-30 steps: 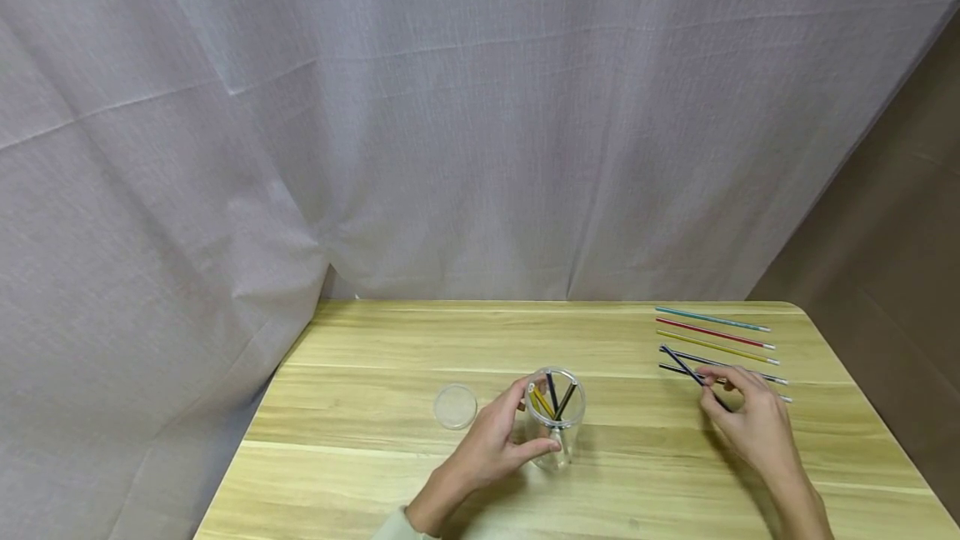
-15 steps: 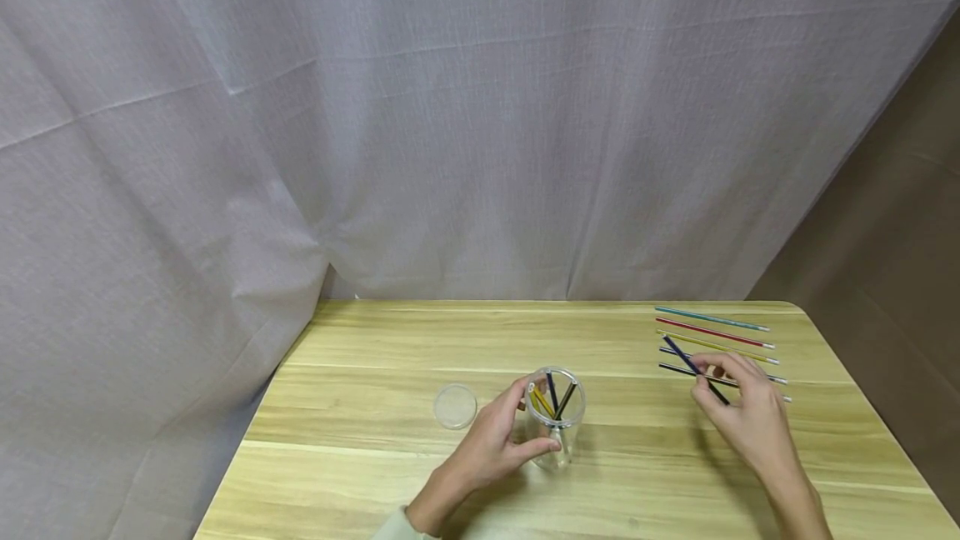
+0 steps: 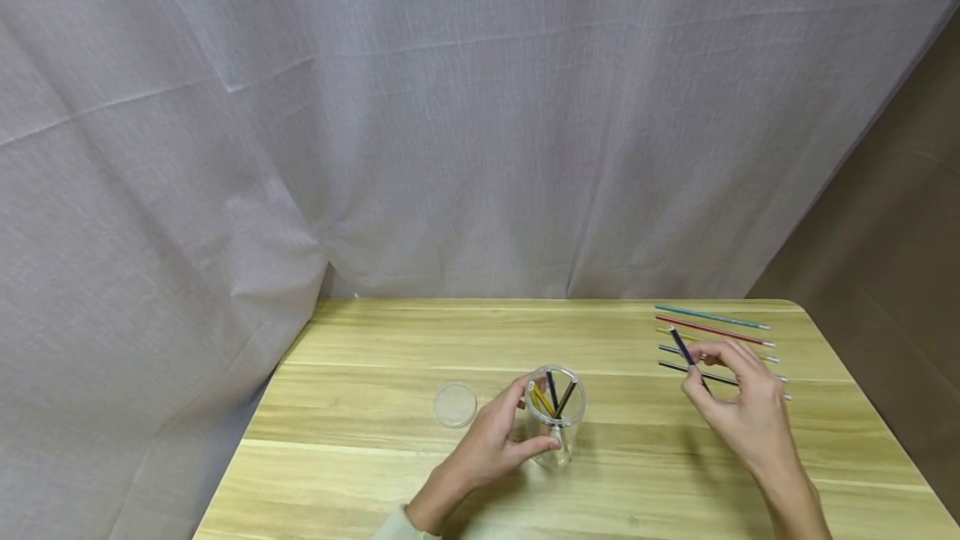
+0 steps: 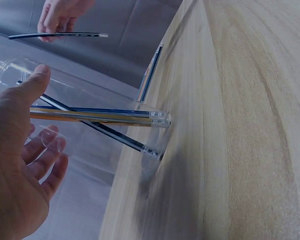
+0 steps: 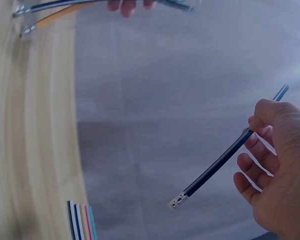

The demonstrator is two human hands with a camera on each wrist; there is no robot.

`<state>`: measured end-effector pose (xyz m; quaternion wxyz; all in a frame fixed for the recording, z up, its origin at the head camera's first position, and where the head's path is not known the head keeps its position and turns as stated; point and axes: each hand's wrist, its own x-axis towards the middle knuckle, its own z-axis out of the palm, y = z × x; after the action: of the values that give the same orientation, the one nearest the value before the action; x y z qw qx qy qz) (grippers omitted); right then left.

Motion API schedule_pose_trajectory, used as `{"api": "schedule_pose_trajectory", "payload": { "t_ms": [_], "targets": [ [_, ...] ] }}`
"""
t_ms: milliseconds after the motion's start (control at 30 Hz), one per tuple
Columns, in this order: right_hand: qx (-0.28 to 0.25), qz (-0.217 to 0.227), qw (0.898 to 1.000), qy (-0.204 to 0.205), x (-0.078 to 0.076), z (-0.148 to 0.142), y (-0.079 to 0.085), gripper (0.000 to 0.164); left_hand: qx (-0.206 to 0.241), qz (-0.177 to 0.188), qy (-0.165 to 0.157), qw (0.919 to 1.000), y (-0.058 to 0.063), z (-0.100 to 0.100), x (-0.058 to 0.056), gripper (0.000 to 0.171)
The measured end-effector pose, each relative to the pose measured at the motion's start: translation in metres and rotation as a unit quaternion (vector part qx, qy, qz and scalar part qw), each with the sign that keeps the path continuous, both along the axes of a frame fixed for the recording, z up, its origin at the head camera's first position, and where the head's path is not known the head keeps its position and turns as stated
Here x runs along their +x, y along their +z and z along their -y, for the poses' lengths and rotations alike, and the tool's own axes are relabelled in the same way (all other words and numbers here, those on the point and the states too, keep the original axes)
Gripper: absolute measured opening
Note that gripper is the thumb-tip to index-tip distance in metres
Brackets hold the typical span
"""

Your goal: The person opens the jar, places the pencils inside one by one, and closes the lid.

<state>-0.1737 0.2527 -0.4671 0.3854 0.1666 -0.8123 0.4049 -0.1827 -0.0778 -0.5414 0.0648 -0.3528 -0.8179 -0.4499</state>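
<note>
A clear plastic jar stands on the table, and my left hand holds it round its side, thumb in front. Inside lean several pencils, yellow and dark, their eraser ends at the jar's bottom in the left wrist view, where a dark pencil crosses the others. To the right, my right hand pinches a dark pencil between thumb and fingertips, raised over the table. That pencil tilts, its silver-banded eraser end pointing down in the right wrist view.
On the table's right side lies a row of pencils: a teal pencil, a red pencil, a yellow pencil and dark ones nearer me. A round clear lid lies left of the jar. Behind the table hangs a grey curtain.
My right hand has lifted the dark pencil from beside the row, moving up and slightly left, and the pencil has turned steeper. The left hand and jar have stayed still.
</note>
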Motion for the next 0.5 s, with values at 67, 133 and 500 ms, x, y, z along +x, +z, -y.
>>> {"api": "schedule_pose_trajectory", "payload": {
  "t_ms": [67, 133, 500],
  "targets": [
    [-0.002, -0.017, 1.0, 0.007, 0.001, 0.004, 0.005, 0.025, 0.0, 0.003, 0.0, 1.0, 0.0, 0.0, 0.0, 0.089],
    [-0.003, -0.033, 0.999, 0.015, 0.001, 0.007, 0.009, 0.024, 0.0, 0.003, -0.001, 1.0, 0.001, 0.0, 0.0, 0.089],
    [-0.014, -0.076, 0.995, 0.061, 0.009, 0.029, 0.037, 0.017, -0.002, -0.015, -0.002, 0.9999, 0.0, 0.0, -0.001, 0.09]
  ]
}}
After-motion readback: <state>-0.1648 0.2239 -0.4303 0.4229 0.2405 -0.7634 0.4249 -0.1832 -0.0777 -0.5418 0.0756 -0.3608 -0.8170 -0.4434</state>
